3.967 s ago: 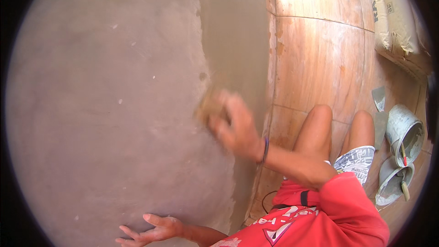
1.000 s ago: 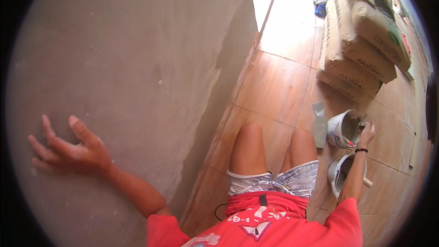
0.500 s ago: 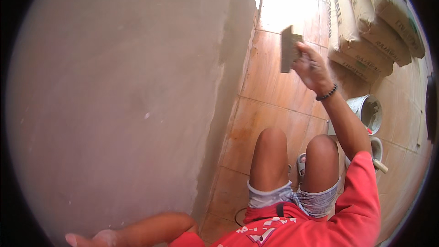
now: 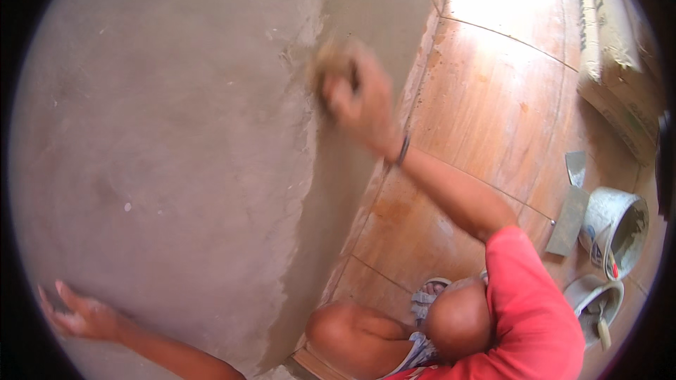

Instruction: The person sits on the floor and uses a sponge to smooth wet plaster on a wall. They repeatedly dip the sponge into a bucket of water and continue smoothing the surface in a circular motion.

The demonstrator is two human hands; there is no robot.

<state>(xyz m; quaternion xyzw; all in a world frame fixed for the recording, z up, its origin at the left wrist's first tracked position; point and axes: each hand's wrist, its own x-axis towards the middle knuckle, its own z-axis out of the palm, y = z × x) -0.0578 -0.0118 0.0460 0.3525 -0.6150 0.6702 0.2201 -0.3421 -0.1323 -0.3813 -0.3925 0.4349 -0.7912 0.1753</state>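
My right hand (image 4: 362,102) is closed around a small rectangular hand float (image 4: 329,74), smeared by motion, against the grey plastered wall (image 4: 190,134). The float is over the edge where the paler plaster meets a darker, damp-looking strip (image 4: 310,246) along the wall's foot. Over at the lower left, my left hand (image 4: 77,315) has its fingers spread and nothing in it, beside the wall's surface. Whether that hand touches the wall I cannot tell.
Brown tiles (image 4: 479,119) cover the floor right of the wall. A white bucket (image 4: 598,218), a bowl (image 4: 577,292) with a handled tool in it, a grey flat plate (image 4: 569,222) and a small blade (image 4: 575,167) stand or lie at right. Stacked sacks (image 4: 612,42) rise at far right.
My right hand has swung left with the float, from above the floor onto the wall. My left hand has moved up and left, and the whole view has shifted.
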